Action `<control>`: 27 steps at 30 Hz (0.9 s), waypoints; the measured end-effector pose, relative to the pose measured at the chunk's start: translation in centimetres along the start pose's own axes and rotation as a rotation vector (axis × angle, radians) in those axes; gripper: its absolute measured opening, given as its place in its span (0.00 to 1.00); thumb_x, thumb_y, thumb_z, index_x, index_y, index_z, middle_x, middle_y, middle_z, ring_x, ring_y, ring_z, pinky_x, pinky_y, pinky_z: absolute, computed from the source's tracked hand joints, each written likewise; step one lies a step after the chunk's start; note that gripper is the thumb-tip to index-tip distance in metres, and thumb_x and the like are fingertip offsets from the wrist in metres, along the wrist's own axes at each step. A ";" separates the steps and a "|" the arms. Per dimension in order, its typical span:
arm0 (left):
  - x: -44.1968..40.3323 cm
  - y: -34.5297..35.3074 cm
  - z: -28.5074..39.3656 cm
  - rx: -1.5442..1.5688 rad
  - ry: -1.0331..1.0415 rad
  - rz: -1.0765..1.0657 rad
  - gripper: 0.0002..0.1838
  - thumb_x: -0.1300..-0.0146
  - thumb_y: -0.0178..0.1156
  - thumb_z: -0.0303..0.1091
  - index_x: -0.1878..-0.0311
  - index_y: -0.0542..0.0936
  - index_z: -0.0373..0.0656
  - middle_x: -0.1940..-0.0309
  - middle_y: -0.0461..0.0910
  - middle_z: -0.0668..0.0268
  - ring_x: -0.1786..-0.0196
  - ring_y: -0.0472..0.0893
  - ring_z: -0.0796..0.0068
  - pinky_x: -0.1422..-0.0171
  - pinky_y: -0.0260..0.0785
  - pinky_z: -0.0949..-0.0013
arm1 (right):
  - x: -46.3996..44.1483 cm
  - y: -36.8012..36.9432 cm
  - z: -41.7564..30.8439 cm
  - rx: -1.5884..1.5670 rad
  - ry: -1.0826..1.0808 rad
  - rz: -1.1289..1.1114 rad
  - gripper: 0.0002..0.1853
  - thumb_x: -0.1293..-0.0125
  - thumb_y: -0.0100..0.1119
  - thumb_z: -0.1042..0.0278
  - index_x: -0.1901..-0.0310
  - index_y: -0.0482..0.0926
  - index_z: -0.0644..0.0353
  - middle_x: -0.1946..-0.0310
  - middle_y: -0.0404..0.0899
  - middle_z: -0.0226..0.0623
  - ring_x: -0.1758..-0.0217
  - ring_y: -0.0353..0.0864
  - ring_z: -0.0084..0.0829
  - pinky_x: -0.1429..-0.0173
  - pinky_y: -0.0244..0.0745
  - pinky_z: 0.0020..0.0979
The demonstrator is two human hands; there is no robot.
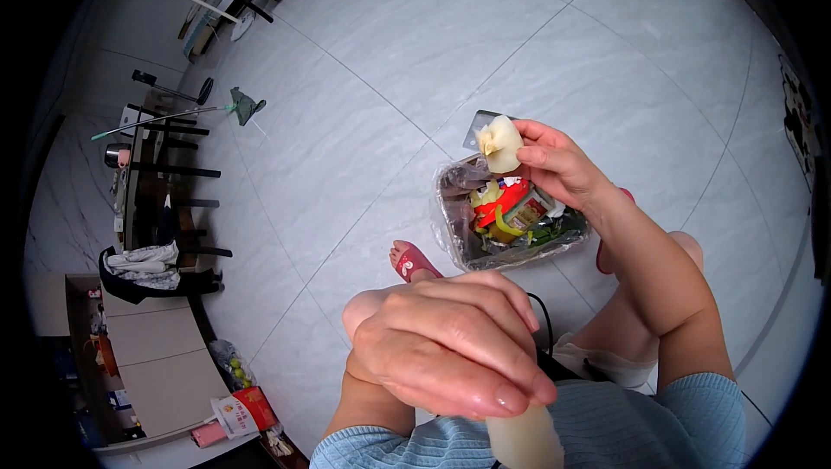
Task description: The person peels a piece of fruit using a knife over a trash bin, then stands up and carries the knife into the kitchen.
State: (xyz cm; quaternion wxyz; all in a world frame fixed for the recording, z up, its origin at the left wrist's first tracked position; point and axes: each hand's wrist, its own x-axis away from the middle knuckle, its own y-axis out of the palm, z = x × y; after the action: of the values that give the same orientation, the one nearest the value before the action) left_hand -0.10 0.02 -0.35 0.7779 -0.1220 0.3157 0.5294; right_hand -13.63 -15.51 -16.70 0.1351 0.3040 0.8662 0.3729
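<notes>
My left hand point(459, 339) is close to the camera, its fingers closed on a smooth, whitish peeled piece of fruit or vegetable point(524, 439); the kind is unclear. Farther out, my right hand point(558, 162) pinches a cream-coloured chunk point(505, 147) with a frayed, yellowish side. That chunk is above the far edge of a waste bin point(450, 231) lined with clear plastic. Inside the bin lie a red wrapper point(500, 202), a labelled package point(526, 209) and green and yellow scraps. A flat grey thing point(479, 127) shows partly behind the chunk.
The bin stands on grey floor tiles point(372, 149) between my feet in red slippers point(417, 263). At left are a table with dark chairs point(186, 170), a green net on a pole point(247, 106) and a cabinet point(164, 356). Bags point(247, 413) lie beside the cabinet.
</notes>
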 end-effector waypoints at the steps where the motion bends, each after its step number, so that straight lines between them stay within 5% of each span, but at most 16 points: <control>1: -0.1 0.0 0.1 0.002 -0.004 -0.010 0.06 0.39 0.64 0.28 0.59 0.81 0.42 0.65 0.84 0.55 0.69 0.83 0.65 0.53 0.72 0.57 | 0.0 0.0 0.0 0.004 -0.004 0.000 0.30 0.38 0.62 0.66 0.37 0.65 0.69 0.45 0.74 0.41 0.43 0.74 0.31 0.37 0.69 0.37; 27: 0.1 0.2 0.7 0.008 0.063 -0.033 0.06 0.36 0.61 0.29 0.57 0.82 0.41 0.63 0.84 0.54 0.68 0.83 0.64 0.49 0.71 0.55 | 0.0 0.1 -0.1 0.000 0.004 0.006 0.29 0.37 0.61 0.67 0.38 0.65 0.68 0.46 0.74 0.41 0.43 0.74 0.31 0.37 0.69 0.37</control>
State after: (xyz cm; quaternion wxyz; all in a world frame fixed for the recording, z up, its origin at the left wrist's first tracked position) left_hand -0.04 0.54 0.22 0.7769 -0.1405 0.3400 0.5109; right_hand -13.63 -15.47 -16.54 0.1322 0.3056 0.8656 0.3740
